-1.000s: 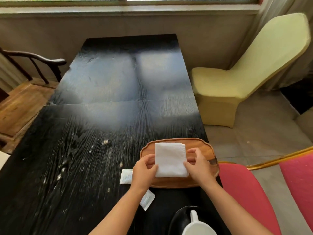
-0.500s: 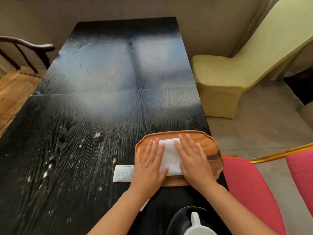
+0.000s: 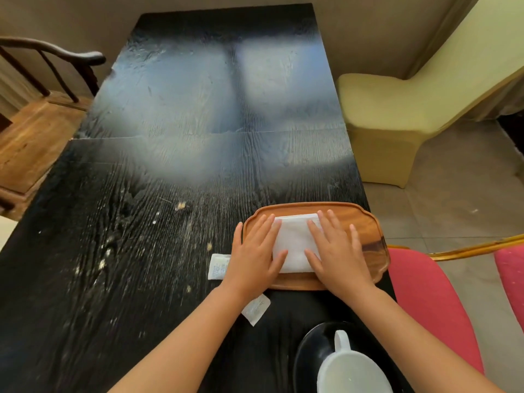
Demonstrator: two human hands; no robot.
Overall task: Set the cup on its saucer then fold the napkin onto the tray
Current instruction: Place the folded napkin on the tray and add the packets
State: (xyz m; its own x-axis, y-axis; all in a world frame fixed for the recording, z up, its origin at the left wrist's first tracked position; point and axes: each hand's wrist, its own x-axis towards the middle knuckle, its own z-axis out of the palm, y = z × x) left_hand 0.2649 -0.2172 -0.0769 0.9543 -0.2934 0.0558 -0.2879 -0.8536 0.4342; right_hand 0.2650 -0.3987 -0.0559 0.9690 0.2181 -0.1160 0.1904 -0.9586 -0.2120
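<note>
- White cloth, the napkin (image 3: 293,243), lies folded on the tray (image 3: 360,222), pressed flat between both hands.
- The left hand (image 3: 255,255) and right hand (image 3: 337,251) are both flat, fingers straight, gripping nothing; if they slide apart unevenly, the fold could skew or open.
- The tray sits at the table (image 3: 170,194) corner, its right end near the edge; a hard push from the right hand could nudge it toward the drop.
- The cup (image 3: 351,370) stands on its saucer (image 3: 309,353) just under the right forearm; drawing the arms back carelessly could knock it.
- Two sachets (image 3: 218,266) lie by the left wrist and could be swept off.
</note>
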